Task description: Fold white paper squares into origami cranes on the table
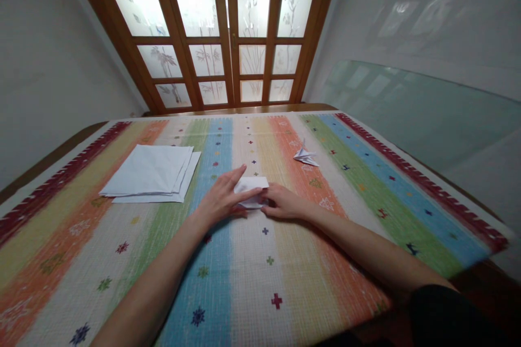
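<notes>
Past the lower-right sleeve (443,317), the right hand (286,201) pinches central paper (255,182), left hand (222,195) splayed; uneven pressure could crease it crookedly.

Head camera: on the person's head, facing forward and down
Left hand (220,195), right hand (285,201): near, mid-view, seen from above
Tablecloth (252,293): spread below the camera
Glazed doors (227,27): ahead, farthest off

The folded sheet (253,182) is matt paper, the tablecloth (252,287) coarse cloth
</notes>
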Motion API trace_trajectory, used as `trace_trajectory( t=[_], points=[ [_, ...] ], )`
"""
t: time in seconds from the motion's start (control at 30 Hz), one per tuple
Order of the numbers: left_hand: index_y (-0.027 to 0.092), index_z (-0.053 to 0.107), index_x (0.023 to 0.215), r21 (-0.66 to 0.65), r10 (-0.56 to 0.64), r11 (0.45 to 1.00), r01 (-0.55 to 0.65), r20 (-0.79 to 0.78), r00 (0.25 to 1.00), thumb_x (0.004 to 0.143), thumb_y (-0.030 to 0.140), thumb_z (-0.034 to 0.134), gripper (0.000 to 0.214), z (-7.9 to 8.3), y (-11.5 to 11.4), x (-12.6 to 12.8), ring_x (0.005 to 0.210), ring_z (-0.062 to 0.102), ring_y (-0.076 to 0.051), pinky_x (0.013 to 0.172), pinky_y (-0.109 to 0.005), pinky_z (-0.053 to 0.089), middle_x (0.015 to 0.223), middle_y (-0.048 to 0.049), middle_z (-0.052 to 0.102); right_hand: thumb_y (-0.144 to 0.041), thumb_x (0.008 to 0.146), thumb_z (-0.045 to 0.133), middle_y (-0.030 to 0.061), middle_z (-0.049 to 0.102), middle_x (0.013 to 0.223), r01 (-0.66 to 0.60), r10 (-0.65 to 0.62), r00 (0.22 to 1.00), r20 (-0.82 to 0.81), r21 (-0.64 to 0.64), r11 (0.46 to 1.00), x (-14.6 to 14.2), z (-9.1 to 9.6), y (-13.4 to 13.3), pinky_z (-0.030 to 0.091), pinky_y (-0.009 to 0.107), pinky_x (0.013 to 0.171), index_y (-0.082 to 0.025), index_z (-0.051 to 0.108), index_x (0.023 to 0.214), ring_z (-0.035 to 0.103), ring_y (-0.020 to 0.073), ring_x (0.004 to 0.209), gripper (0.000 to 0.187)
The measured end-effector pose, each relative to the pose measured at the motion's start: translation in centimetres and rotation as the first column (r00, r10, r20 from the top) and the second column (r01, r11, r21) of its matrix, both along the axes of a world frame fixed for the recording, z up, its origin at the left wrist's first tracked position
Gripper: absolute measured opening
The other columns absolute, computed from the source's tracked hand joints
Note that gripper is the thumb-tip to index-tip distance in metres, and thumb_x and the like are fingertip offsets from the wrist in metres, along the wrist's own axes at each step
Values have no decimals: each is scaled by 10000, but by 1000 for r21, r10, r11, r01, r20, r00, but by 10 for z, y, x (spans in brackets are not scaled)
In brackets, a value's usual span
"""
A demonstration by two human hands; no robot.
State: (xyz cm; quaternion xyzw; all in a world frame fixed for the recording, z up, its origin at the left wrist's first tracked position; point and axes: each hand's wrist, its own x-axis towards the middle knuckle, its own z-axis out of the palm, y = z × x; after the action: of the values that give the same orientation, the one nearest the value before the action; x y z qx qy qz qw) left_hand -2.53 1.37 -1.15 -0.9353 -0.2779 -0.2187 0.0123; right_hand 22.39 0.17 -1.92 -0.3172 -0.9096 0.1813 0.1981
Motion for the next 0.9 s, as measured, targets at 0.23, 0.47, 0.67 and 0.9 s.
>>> trace_trajectory(
  t=[0.23,0.47,0.67,0.9],
  points=[
    [384,534,1303,22,-76,997,79,-121,990,813,239,698,537,20,-22,14,1443,236,-349,1131,-565,277,1602,-29,218,-142,700,576,110,592,1039,-16,16,999,-39,11,1000,2,-5,6,477,373,821,-176,562,761,536,231,943,72],
    [221,703,860,-13,81,996,-83,-116,990,815,213,682,51,21,-10,24,1421,284,-352,1140,-584,247,1491,-61,425,-120,609,568,83,566,942,-56,55,998,-33,-39,998,3,-3,11,485,365,781,-188,525,738,539,231,895,152],
    [208,728,783,-13,165,986,-167,-93,982,843,290,644,131,21,-3,36,1273,461,-326,1090,-548,326,1280,-98,594,-135,710,598,127,627,1143,-1,-2,999,-40,-67,998,8,-2,1,460,411,927,-174,583,829,570,261,1100,126],
    [179,723,801,-11,230,973,-231,-79,970,800,220,639,94,17,-6,47,1228,472,-357,1071,-570,321,1203,-146,611,-223,878,565,98,698,1021,117,-116,992,-47,17,993,10,-5,-10,487,355,854,-175,648,846,639,208,931,102]
  ],
)
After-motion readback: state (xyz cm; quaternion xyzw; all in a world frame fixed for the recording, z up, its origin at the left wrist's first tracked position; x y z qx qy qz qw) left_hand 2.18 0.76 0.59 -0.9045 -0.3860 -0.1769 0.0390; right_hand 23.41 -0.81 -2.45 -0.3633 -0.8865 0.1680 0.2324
